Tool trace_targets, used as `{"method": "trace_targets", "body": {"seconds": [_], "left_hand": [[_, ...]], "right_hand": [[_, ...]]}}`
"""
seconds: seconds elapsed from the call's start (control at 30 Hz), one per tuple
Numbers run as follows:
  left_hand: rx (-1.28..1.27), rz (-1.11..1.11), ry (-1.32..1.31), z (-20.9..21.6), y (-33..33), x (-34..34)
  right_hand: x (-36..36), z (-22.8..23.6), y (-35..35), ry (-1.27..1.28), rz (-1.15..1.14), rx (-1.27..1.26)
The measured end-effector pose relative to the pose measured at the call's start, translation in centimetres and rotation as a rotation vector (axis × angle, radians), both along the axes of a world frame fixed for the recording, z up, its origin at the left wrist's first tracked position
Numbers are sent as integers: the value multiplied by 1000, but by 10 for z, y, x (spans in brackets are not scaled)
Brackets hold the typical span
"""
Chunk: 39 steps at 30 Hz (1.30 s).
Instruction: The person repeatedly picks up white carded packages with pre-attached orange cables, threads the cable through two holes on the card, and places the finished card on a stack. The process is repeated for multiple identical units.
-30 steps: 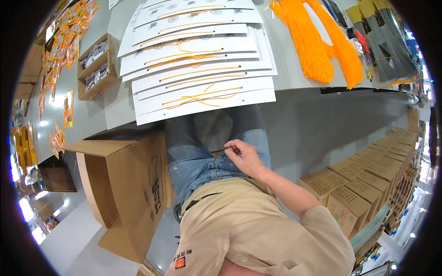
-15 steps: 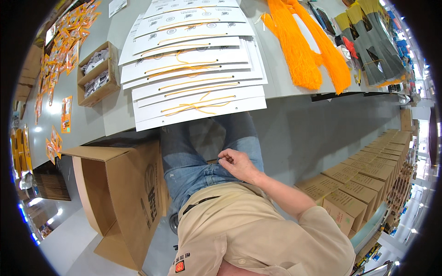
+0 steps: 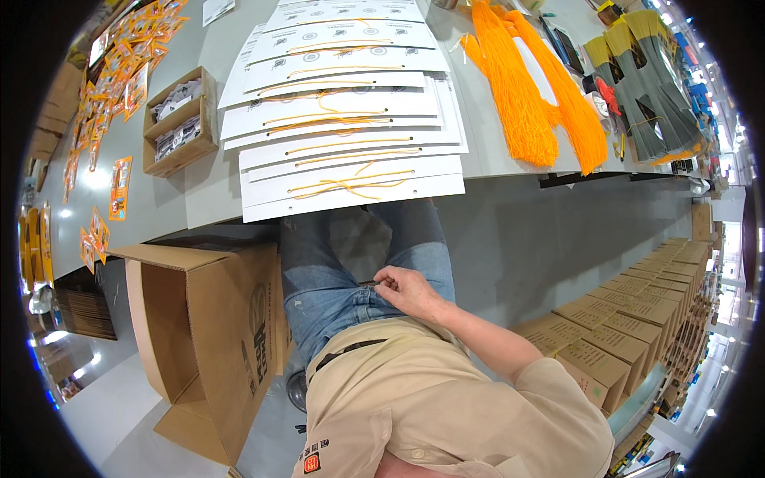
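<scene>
My right hand (image 3: 408, 292) rests over my lap, in front of the waist of my blue jeans (image 3: 319, 288). Its fingers are curled together in a pinch, and whatever lies between them, if anything, is too small or hidden to make out. My left hand is out of the picture. Beyond my lap, a stack of overlapping white printed cards (image 3: 351, 163) lies on the grey table (image 3: 470, 151), its front edge overhanging. Orange cords (image 3: 351, 186) run through holes in the cards, and the nearest one is tied in a loose knot.
Bundles of orange thread (image 3: 522, 119) and grey strips with yellow ends (image 3: 637, 95) lie to the right. A divided wooden box (image 3: 179, 163) and orange packets (image 3: 119, 189) are at left. An open carton (image 3: 215, 319) stands beside my legs; stacked cartons (image 3: 613, 342) line the right.
The view has shifted slightly, so the things on the table sit a little further right. My right hand has moved slightly left over my lap, still curled.
</scene>
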<state>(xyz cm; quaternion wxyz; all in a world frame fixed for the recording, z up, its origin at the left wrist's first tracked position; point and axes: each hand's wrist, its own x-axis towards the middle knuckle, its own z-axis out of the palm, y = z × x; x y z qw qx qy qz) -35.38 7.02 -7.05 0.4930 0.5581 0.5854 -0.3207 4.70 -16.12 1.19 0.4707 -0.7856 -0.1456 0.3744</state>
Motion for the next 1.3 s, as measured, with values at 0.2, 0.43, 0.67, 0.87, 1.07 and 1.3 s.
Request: {"method": "trace_targets", "body": {"seconds": [0.2,0.43,0.67,0.87,1.07,1.3], "left_hand": [[-3,7,10,-1,0,0],[-3,11,13,-2,1,2],[-5,13,16,-3,2,3],[-4,15,17,-4,3,4],[-3,13,22,-3,3,5],[-5,16,25,-1,3,6]], "right_hand": [[1,0,-5,41,26,-50],[4,-2,-6,3,13,-36],[4,0,-7,-25,-2,-22],[6,0,-7,-21,-6,-12],[13,6,-9,0,-16,-21],[19,11,-9,-9,-16,-27]]}}
